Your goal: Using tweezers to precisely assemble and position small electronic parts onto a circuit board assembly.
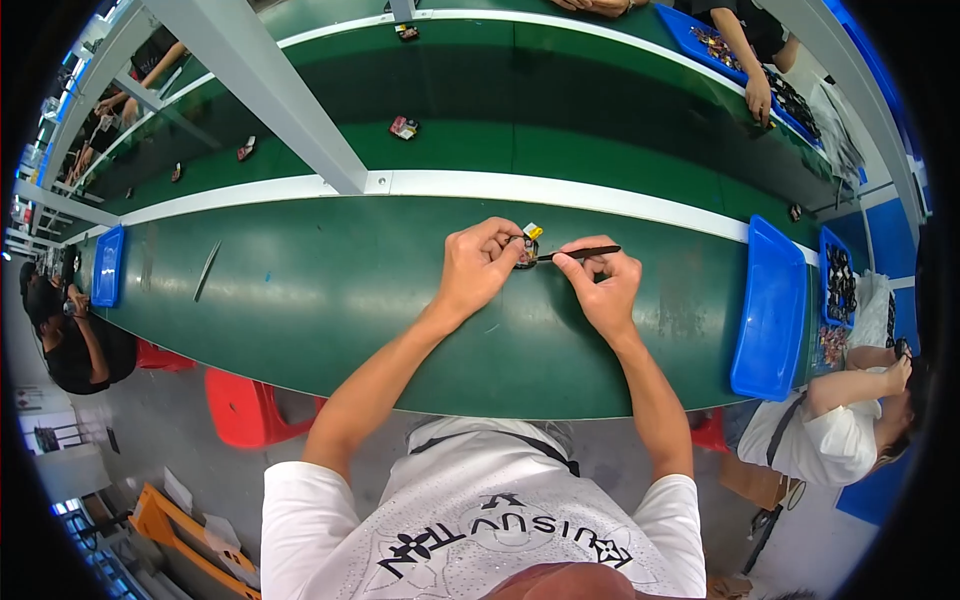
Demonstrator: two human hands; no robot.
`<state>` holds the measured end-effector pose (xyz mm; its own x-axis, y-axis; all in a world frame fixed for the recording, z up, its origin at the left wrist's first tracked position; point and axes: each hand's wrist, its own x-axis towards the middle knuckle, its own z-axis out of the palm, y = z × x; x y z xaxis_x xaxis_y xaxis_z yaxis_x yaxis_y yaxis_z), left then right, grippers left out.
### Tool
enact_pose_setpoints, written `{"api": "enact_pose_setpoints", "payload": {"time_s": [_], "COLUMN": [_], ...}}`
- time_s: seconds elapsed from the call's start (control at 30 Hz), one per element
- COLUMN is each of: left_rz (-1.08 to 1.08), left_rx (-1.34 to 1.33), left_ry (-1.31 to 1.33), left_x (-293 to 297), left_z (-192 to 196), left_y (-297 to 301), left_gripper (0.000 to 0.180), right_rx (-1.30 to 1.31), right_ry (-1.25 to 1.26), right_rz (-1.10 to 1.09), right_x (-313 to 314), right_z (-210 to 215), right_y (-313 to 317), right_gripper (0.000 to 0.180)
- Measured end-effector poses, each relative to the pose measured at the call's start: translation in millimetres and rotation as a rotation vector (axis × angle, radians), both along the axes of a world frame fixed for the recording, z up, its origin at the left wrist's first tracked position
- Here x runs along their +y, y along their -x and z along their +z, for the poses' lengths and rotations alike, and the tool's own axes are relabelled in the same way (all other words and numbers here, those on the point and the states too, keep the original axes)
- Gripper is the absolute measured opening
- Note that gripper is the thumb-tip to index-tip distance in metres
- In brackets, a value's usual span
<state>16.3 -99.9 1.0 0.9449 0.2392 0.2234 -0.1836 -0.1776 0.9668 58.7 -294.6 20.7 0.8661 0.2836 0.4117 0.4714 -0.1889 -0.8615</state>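
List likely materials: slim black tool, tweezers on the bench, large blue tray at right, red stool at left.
Slim black tool: plastic or coated metal; uniformly dark, can't tell which.
Tweezers: probably bare metal; pale silvery-grey, thin arms.
Large blue tray: likely moulded plastic, slight sheen; even colour, rounded corners.
Red stool: likely moulded plastic; solid colour, smooth rounded edges.

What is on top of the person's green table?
A thin silver tool and blue trays. The left hand, with a small part, the right hand, with a black tool, and both forearms hide what's beneath.
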Motion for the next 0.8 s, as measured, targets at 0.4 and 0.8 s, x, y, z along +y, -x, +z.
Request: {"api": "enact_pose_setpoints", "payload": {"time_s": [0.4,0.8], "left_rz": [0.021,-0.004], "left_rx": [-0.039,-0.062], "left_ry": [-0.024,-0.059], "left_x": [-4.9,-5.0], "left_z": [-0.3,2.6], "left_y": [0.4,1.7], "left_gripper": [0.010,0.011], "right_rx": [-0.014,0.133], "right_ry": [0.040,0.016], "right_rz": [-0.034,-0.012], "right_x": [-0.5,-0.7], "right_z": [4.4,0.3], "right_y": [-0.2,-0.6], "right_gripper": [0.014,0.013]}}
